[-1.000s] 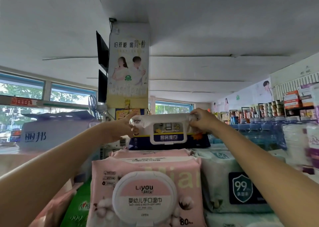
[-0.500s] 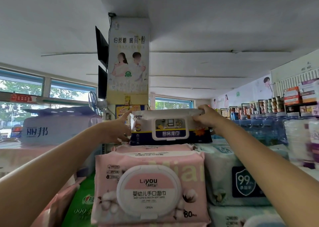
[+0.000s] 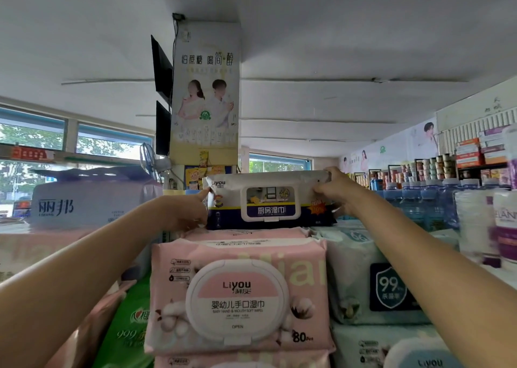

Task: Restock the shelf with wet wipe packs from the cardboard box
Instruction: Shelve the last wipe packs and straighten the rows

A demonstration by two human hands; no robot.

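A white and navy kitchen wet wipe pack (image 3: 270, 202) stands upright on its long edge on top of a stack of pink wipe packs (image 3: 240, 292). My left hand (image 3: 187, 212) grips its left end, with a finger along the upper corner. My right hand (image 3: 340, 193) pinches its upper right end. The label faces me. The cardboard box is not in view.
Pale blue "99" wipe packs (image 3: 372, 278) sit right of the pink stack, green packs (image 3: 128, 323) lower left. A bulky tissue bundle (image 3: 92, 199) stands at left. Water bottles (image 3: 414, 202) and paper rolls (image 3: 486, 222) crowd the right. A pillar with a poster (image 3: 205, 96) rises behind.
The pack has come down from a raised, tilted hold to stand upright on the pink stack. Both hands have stayed on its ends.
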